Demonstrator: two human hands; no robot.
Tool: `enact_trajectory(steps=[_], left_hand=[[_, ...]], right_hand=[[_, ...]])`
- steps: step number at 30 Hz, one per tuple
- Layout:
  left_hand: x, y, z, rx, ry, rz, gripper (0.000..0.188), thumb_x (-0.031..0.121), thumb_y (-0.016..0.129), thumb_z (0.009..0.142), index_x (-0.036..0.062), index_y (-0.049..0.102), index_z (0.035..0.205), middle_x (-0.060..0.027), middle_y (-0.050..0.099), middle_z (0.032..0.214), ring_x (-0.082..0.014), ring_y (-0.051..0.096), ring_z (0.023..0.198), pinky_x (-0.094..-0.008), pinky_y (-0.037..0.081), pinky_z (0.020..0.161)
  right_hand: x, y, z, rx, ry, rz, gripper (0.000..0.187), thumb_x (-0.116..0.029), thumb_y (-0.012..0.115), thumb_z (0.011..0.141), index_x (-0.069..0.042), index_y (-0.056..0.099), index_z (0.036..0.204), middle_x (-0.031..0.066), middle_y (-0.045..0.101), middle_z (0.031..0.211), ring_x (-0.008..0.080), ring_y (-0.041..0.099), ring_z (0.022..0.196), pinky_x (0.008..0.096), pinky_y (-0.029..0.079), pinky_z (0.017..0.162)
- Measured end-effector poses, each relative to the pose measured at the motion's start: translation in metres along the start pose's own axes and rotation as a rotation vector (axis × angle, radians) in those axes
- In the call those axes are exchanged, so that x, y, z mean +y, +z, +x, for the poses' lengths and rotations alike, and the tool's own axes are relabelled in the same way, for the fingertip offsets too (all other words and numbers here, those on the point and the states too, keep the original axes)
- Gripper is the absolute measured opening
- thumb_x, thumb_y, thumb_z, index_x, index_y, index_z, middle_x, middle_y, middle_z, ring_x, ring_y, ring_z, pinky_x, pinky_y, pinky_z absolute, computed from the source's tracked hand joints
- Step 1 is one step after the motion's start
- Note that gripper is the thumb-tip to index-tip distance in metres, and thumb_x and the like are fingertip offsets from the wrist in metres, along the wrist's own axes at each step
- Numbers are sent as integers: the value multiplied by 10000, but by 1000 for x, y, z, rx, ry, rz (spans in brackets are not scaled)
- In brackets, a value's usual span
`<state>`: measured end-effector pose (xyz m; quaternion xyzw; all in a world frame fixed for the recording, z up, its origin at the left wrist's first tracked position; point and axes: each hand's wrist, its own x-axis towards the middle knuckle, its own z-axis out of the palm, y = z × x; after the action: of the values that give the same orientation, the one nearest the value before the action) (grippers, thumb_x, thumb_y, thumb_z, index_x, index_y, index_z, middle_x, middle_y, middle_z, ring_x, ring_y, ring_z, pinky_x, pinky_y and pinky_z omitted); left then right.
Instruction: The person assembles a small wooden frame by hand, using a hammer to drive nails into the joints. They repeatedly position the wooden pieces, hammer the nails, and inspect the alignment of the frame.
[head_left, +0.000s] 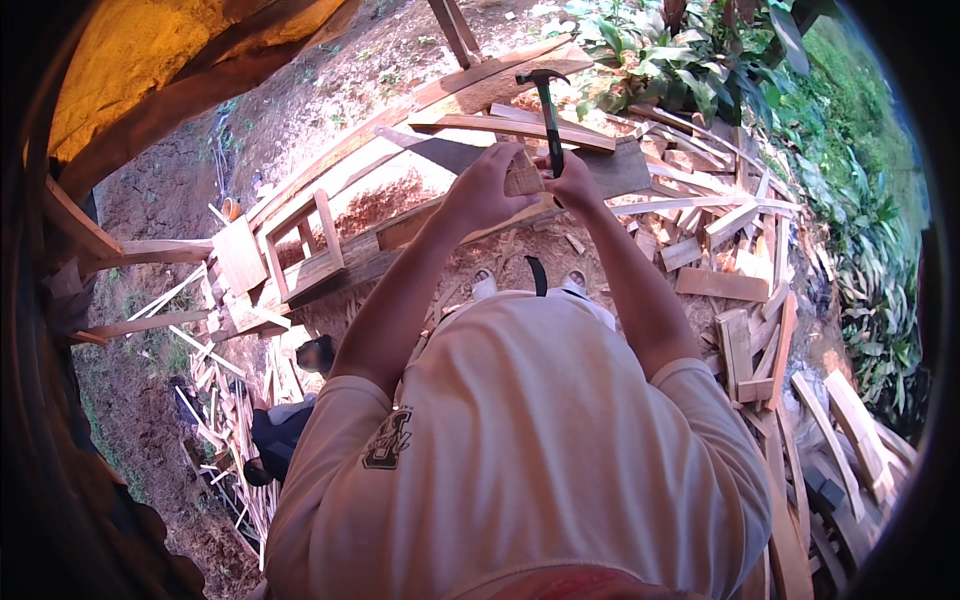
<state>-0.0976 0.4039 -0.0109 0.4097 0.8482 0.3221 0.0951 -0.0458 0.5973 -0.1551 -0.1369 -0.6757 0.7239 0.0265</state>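
My left hand (485,188) is closed around a short wooden block (524,177), held up over the workbench. Close beside it, my right hand (574,182) grips the dark handle of a claw hammer (547,105). The hammer stands nearly upright, its head at the top. Its handle is right next to the block; whether they touch I cannot tell. Behind my left hand a dark grey tapered shape (428,150), like a handsaw blade, reaches left across the bench; its other end is hidden. Beyond both hands lies a pale plank (515,127).
A small wooden frame (305,247) rests at the bench's left end. Scrap wood (722,284) is heaped on the right, with more boards at lower right. A person in dark clothing (280,437) is at lower left. Leafy plants (690,65) grow beyond the bench.
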Motion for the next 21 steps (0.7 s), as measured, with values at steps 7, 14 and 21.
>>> enact_trajectory(steps=[7,14,21], left_hand=[[21,12,16,22,-242,91,526,278,881,819,73,705,1270,-170,750,1183,-360,732,1088,-452,578,942],[10,33,26,42,-217,172,512,277,854,832,104,671,1278,-128,736,1202,-358,734,1068,-468,589,894],[9,33,28,5,-186,206,536,358,844,873,120,671,1322,-130,747,1189,-346,728,1111,-464,574,925]], right_hand=[[-6,-9,-7,-51,-6,-38,532,6,903,779,13,639,1241,75,717,1168,158,686,1019,328,562,931],[22,-15,-4,-21,41,128,525,-19,909,774,7,644,1226,68,735,1135,146,688,1029,314,554,901],[15,-18,-1,-4,29,120,524,-52,895,729,26,648,1185,101,742,1132,182,692,1018,338,539,910]])
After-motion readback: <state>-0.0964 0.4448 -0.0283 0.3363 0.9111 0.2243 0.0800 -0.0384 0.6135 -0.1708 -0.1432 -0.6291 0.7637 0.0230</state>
